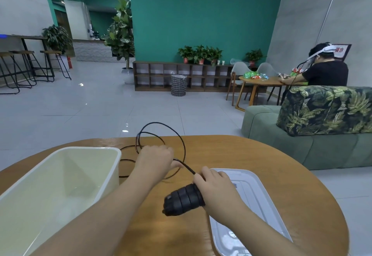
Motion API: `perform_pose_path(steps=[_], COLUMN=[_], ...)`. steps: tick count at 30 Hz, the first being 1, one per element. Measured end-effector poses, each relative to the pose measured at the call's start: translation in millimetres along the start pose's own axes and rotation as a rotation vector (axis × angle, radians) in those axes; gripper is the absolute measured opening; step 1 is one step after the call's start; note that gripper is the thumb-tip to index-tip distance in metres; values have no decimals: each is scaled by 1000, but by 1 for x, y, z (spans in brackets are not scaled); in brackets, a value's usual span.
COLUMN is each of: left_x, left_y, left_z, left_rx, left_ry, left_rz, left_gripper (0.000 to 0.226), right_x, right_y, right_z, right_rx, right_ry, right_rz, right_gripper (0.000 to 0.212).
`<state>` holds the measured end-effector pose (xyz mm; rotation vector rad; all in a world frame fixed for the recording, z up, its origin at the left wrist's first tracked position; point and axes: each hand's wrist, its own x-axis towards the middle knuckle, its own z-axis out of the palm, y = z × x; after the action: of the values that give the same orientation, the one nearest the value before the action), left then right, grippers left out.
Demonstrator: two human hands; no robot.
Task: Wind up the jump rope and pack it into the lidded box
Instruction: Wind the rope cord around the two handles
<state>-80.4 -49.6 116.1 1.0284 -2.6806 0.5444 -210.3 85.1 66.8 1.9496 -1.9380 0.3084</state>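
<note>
Right hand fingers closed around the black ribbed handles at lower centre; left hand pinches the thin black rope, which loops loosely across the wooden table. Open cream box stands lower left, white lid lower right.

Both forearms are bare, with no sleeves, watch or rings showing. The left hand and right hand wear no gloves.
</note>
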Motion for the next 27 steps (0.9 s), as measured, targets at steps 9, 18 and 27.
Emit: perform_pose_path(steps=[9, 18, 27], left_x=[-15, -34, -51], left_y=[22, 58, 63], left_z=[-1, -1, 2], left_rx=[-123, -496, -1022], left_ry=[-57, -78, -63], left_rz=[66, 0, -208], left_gripper=[32, 28, 25], right_x=[13, 29, 47], right_y=[-4, 15, 27], right_z=[16, 28, 24], right_rx=[-173, -47, 588], right_ry=[-170, -249, -183], right_rz=[302, 517, 881], right_gripper=[50, 34, 39])
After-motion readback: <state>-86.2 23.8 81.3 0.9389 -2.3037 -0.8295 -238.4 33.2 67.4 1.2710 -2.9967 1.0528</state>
